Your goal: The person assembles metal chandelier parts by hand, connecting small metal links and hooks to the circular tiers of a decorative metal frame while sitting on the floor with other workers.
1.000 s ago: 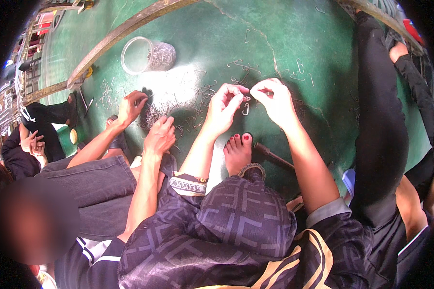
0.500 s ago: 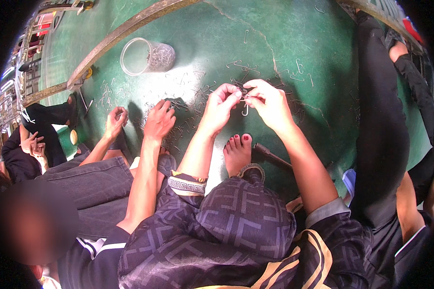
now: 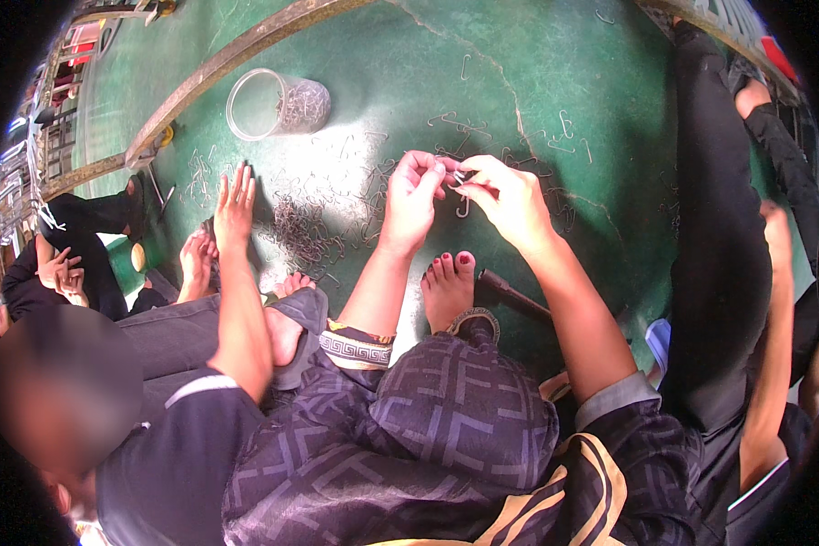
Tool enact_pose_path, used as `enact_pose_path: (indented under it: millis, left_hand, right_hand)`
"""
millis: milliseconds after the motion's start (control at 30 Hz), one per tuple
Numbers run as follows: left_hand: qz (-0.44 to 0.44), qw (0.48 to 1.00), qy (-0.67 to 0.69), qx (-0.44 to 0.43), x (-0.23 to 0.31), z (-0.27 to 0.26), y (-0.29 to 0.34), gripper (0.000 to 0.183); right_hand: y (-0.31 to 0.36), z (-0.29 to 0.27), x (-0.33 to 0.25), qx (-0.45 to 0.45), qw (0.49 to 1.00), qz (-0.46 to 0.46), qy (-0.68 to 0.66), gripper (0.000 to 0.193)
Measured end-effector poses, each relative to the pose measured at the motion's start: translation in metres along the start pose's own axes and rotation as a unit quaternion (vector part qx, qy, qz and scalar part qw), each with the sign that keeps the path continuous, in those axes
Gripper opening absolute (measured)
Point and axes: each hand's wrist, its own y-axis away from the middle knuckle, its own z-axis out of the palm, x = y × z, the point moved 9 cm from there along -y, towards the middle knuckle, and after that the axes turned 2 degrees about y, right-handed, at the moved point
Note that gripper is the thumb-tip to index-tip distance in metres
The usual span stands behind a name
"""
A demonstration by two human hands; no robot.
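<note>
My left hand [image 3: 411, 202] and my right hand [image 3: 511, 202] meet fingertip to fingertip above the green floor. Between them are small metal wire hooks, partly hidden by the fingers; the curved end of one hook [image 3: 464, 210] hangs below the right thumb. Both hands are closed in a pinch. Left of my left hand lies a dense pile of wire hooks [image 3: 302, 226], and more are scattered on the floor beyond my fingers. My bare foot [image 3: 448, 291] with red toenails is below the hands.
A clear plastic tub [image 3: 257, 106] lies tipped with hooks inside. A co-worker's raised hand [image 3: 235, 207] is at the left, a black-trousered leg [image 3: 719, 237] at the right. A metal bar [image 3: 232, 68] crosses the far left; a dark rod [image 3: 516, 295] lies beside my foot.
The co-worker at the left has drawn a hand back from the pile and leaned differently. My hands stay together, the left fingers shifting slightly. An arm at the far right has moved.
</note>
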Motion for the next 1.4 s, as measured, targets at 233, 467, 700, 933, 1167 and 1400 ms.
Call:
enact_pose_path:
  millis: [233,467,700,933,1167,1400]
  left_hand:
    - [0.153,0.982,-0.110,-0.006,0.033,-0.002,0.006,0.004]
    - [0.140,0.972,-0.184,0.035,0.034,-0.016,0.022,0.004]
    - [0.096,0.971,-0.217,0.042,0.022,-0.015,0.031,0.006]
    - [0.115,0.964,-0.240,0.028,0.028,-0.008,0.036,0.007]
    - [0.217,0.923,-0.317,0.020,0.055,0.009,0.033,0.009]
    - [0.212,0.929,-0.300,0.050,0.062,0.011,0.026,0.009]
  right_hand:
    - [0.025,0.018,0.037,0.010,0.976,0.036,0.217,0.028]
    - [0.041,0.067,0.043,-0.008,0.931,0.014,0.365,0.023]
    - [0.036,0.079,0.024,-0.083,0.865,-0.036,0.494,0.007]
    - [0.024,0.032,0.035,0.039,0.980,0.054,0.186,0.008]
    - [-0.007,-0.008,-0.011,0.129,0.991,0.008,-0.033,0.011]
    - [-0.009,-0.004,-0.034,0.141,0.990,-0.006,-0.033,0.011]
